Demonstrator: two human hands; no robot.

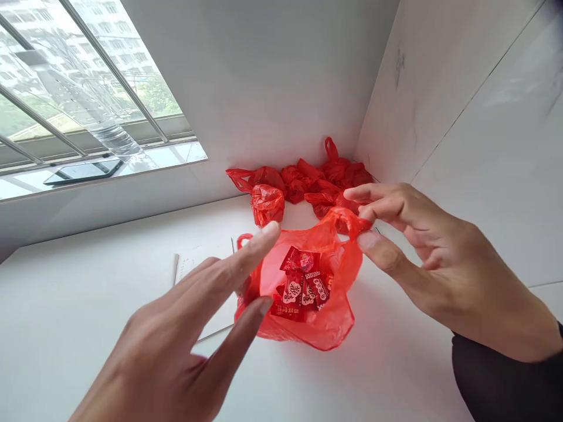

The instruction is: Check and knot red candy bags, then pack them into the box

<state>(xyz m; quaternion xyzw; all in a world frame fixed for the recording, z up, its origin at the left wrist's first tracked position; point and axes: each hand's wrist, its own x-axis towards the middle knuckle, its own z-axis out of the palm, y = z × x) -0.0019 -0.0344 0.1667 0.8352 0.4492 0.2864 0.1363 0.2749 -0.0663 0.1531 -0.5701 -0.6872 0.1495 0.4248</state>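
Observation:
A thin red plastic bag (pixel 328 337) stands with its mouth spread wide on the white table. Inside lie several small red wrapped candies (pixel 303 287) with pale printed characters. My right hand (pixel 422 246) pinches the bag's right handle between thumb and fingertips. At the bag's left side is my left hand (pixel 189 316), its index finger stretched out and its thumb apart. That hand partly covers the left rim, and whether its other fingers touch the plastic is hidden.
Several knotted red bags (pixel 303 179) sit along the back wall. A paper booklet (pixel 215 322) lies under my left hand. On the windowsill are a clear water bottle (pixel 109 135) and a dark flat device (pixel 83 172). A tiled wall (pixel 484 146) rises at the right.

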